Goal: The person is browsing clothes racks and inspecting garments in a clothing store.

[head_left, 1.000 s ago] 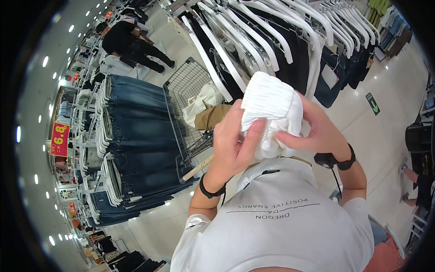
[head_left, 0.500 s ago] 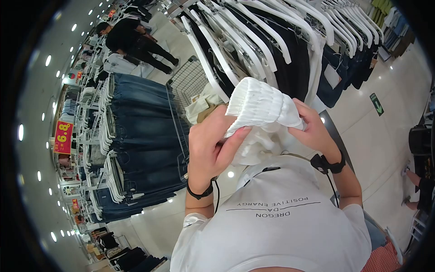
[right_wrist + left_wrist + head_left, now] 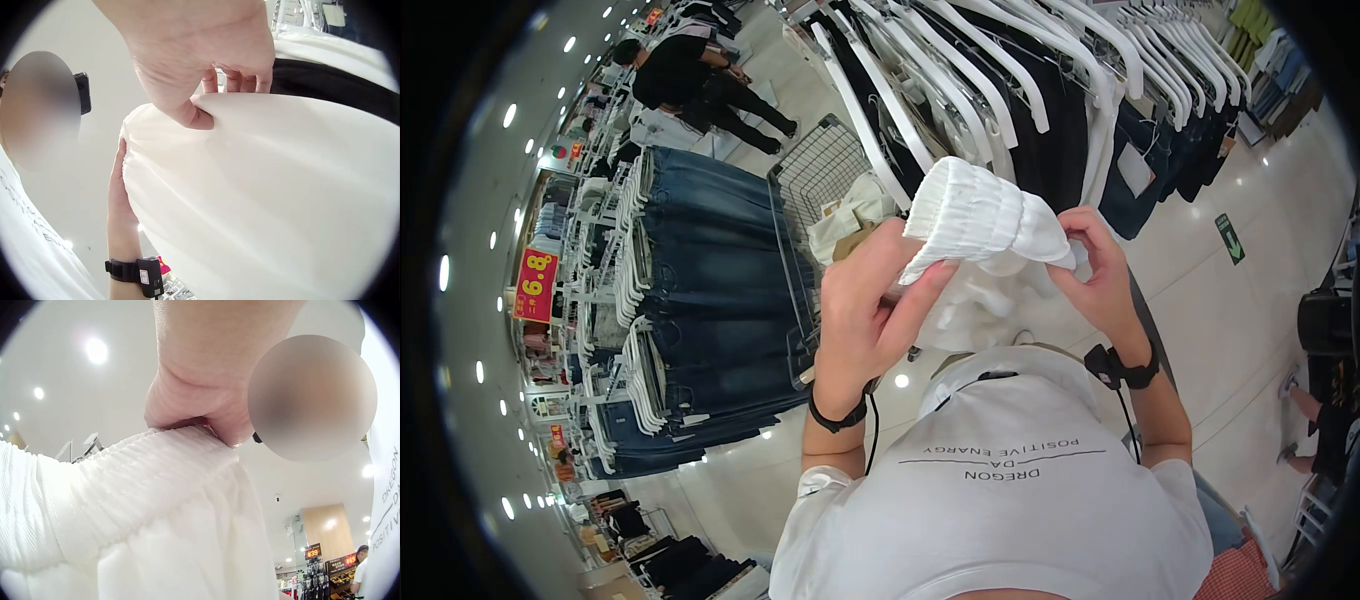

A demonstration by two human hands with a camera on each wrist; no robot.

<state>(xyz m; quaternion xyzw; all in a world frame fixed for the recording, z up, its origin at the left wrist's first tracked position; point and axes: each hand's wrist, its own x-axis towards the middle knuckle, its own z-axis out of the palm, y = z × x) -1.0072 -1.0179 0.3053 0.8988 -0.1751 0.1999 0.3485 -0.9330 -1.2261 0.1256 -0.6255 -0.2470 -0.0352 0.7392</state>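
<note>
Held up in front of the chest is a white garment (image 3: 975, 215) with a gathered elastic waistband. My left hand (image 3: 865, 305) grips the waistband's end, thumb along its near edge. Its fingers go out of sight behind the cloth. Farther along, my right hand (image 3: 1100, 275) pinches the fabric between thumb and fingers. The right wrist view shows that thumb (image 3: 199, 119) pressed on the smooth white cloth, with the fingertips behind it. In the left wrist view the ribbed waistband (image 3: 150, 481) runs below the left hand, and loose folds hang from it.
White hangers (image 3: 970, 110) with dark trousers crowd the rack ahead. A wire shopping cart (image 3: 815, 165) holds pale clothing (image 3: 850, 220). Blue jeans (image 3: 710, 290) hang on a rack to the left. A person in black (image 3: 690, 80) stands in the far-left aisle.
The bundled white garment has been spread out sideways, its waistband stretched between the hands and its lower part hanging. The left hand moved left, and the right hand shifted its hold along the fabric.
</note>
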